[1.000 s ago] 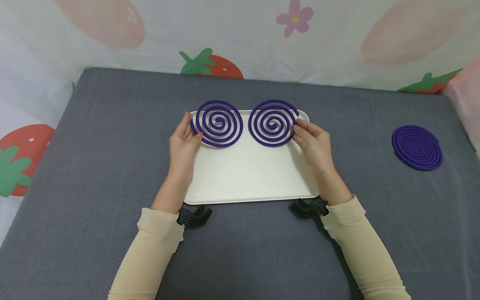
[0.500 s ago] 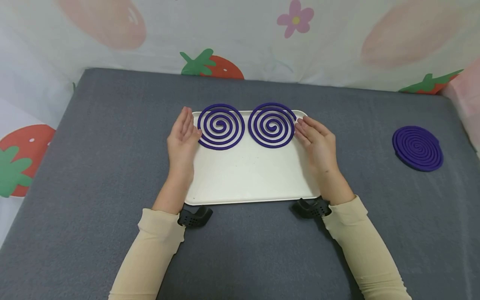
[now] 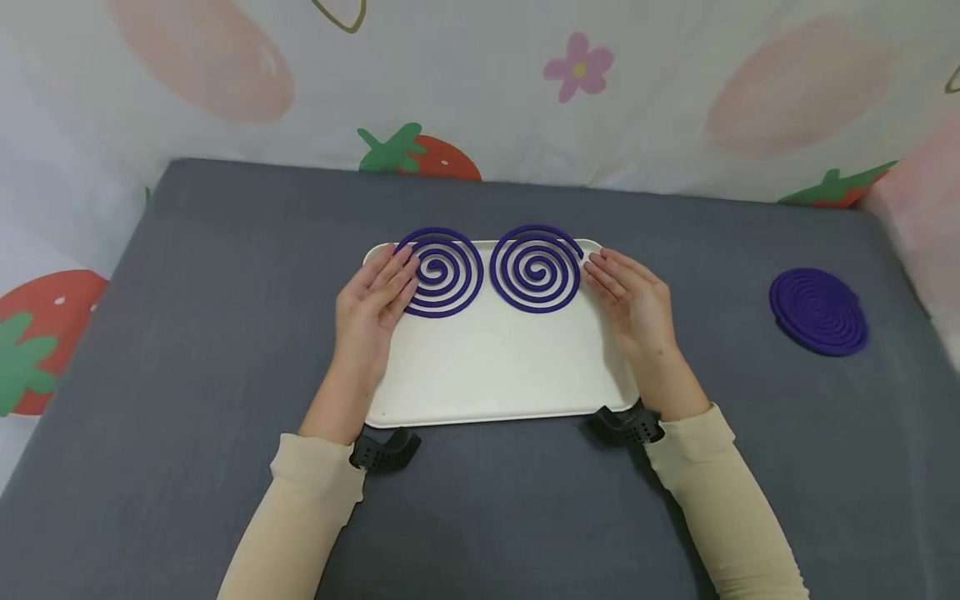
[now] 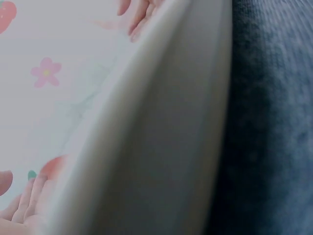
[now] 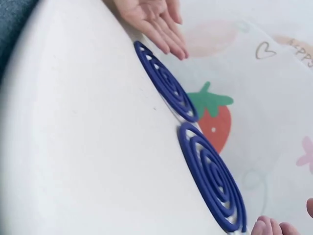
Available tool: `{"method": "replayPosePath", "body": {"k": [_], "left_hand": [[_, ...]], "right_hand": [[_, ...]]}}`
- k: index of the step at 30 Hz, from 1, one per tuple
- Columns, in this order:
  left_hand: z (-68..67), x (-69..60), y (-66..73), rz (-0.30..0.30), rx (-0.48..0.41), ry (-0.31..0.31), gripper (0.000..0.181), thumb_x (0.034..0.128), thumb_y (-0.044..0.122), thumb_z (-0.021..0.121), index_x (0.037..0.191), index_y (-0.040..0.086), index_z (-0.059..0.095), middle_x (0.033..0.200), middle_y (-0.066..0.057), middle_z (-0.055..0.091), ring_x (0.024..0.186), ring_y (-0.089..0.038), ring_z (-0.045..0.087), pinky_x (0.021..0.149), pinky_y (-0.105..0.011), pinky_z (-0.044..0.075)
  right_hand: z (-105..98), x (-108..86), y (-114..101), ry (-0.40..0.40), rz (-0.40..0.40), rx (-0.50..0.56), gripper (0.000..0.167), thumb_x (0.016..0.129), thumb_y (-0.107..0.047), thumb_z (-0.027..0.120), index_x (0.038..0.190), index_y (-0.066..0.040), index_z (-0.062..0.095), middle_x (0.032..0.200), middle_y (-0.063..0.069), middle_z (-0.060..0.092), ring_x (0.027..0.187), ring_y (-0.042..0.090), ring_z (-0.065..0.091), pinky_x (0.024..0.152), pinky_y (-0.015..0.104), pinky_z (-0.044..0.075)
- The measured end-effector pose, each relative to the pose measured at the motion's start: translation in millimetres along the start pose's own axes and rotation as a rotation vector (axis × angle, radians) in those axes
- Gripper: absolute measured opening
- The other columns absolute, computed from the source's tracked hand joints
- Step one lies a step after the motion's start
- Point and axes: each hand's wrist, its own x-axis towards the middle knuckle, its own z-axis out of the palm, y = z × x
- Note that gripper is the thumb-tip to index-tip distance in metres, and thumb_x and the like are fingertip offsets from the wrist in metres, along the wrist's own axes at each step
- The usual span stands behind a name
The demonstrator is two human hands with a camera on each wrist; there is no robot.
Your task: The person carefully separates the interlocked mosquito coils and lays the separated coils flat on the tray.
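Two purple mosquito coils lie side by side at the far edge of a white tray (image 3: 502, 367). My left hand (image 3: 363, 321) has its fingers extended over the left edge of the left coil (image 3: 481, 273), covering part of its outer rings. Beside the right edge of the right coil (image 3: 534, 310), my right hand (image 3: 637, 312) is relaxed, its fingers loosely bent and gripping nothing. The right wrist view shows both spirals flat on the tray, with my left palm (image 5: 151, 17) turned up at the far end. Only hand parts and the tray's side show in the left wrist view.
A tightly wound purple coil (image 3: 819, 312) lies on the grey cloth (image 3: 225, 333) at the right. Behind the table hangs a white curtain (image 3: 480, 75) printed with strawberries and flowers. A black wrist camera (image 3: 386, 451) sits near the tray's front left corner.
Both hands pinched the coils' outer edges and have let go. The left hand has since slid right, over its coil; the right hand has drawn slightly away. The head view has tilted up slightly.
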Motion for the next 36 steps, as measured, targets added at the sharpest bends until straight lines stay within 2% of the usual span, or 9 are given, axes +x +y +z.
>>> {"method": "replayPosePath", "body": {"k": [8,12,16,19,25,32,36], "left_hand": [[0.3,2.1,-0.7,-0.003,-0.019,-0.004,0.044,0.0988,0.0,0.041,0.142,-0.003,0.035,0.141,-0.018,0.044,0.12,-0.023,0.053,0.1,-0.029,0.041],[1.9,0.3,-0.8,-0.033,-0.02,-0.008,0.042,0.0988,-0.001,0.04,0.14,-0.005,0.036,0.14,-0.02,0.044,0.12,-0.023,0.053,0.1,-0.029,0.042],[15.1,-2.1,-5.7,-0.083,-0.026,-0.049,0.04,0.099,-0.003,0.037,0.139,-0.008,0.035,0.141,-0.023,0.041,0.123,-0.025,0.05,0.101,-0.029,0.041],[31.5,-4.5,-12.0,-0.133,-0.029,-0.091,0.04,0.0984,-0.003,0.039,0.138,-0.01,0.035,0.14,-0.025,0.041,0.122,-0.026,0.051,0.101,-0.031,0.042],[80.5,-11.3,-34.9,-0.254,-0.028,-0.174,0.037,0.0965,-0.004,0.044,0.132,-0.012,0.042,0.134,-0.027,0.048,0.117,-0.026,0.055,0.098,-0.032,0.045],[139.2,-21.6,-71.2,-0.313,-0.042,-0.295,0.036,0.0957,-0.003,0.043,0.129,-0.016,0.043,0.13,-0.03,0.049,0.119,-0.033,0.052,0.098,-0.035,0.044],[168.2,-25.4,-88.8,-0.342,-0.058,-0.323,0.033,0.0956,-0.003,0.044,0.127,-0.015,0.046,0.128,-0.029,0.051,0.117,-0.033,0.053,0.098,-0.036,0.045]], "right_hand": [[-18.1,6.2,-15.6,-0.007,-0.034,0.042,0.029,0.092,0.001,0.056,0.119,0.009,0.051,0.101,0.015,0.064,0.095,0.022,0.064,0.084,0.026,0.053],[-27.7,4.7,-21.4,0.003,-0.036,0.056,0.028,0.09,0.002,0.059,0.117,0.009,0.055,0.101,0.015,0.066,0.092,0.023,0.065,0.084,0.027,0.053],[-41.4,4.6,-32.1,0.0,-0.052,-0.002,0.021,0.09,0.002,0.059,0.111,0.008,0.06,0.1,0.014,0.067,0.091,0.023,0.066,0.086,0.029,0.053],[-55.9,5.8,-42.0,-0.03,-0.064,-0.028,0.015,0.091,0.003,0.058,0.104,0.007,0.064,0.097,0.014,0.068,0.091,0.023,0.067,0.086,0.031,0.053],[-96.4,3.4,-72.7,-0.064,-0.08,0.075,0.014,0.091,0.008,0.054,0.096,0.009,0.068,0.092,0.019,0.069,0.085,0.026,0.069,0.081,0.033,0.055],[-140.0,-6.4,-108.7,-0.024,-0.091,0.16,0.017,0.091,0.012,0.05,0.096,0.013,0.066,0.09,0.023,0.068,0.083,0.031,0.069,0.077,0.037,0.057],[-156.5,-8.0,-126.3,-0.003,-0.1,0.163,0.018,0.091,0.013,0.049,0.093,0.014,0.067,0.087,0.024,0.068,0.079,0.032,0.069,0.075,0.037,0.057]]}}
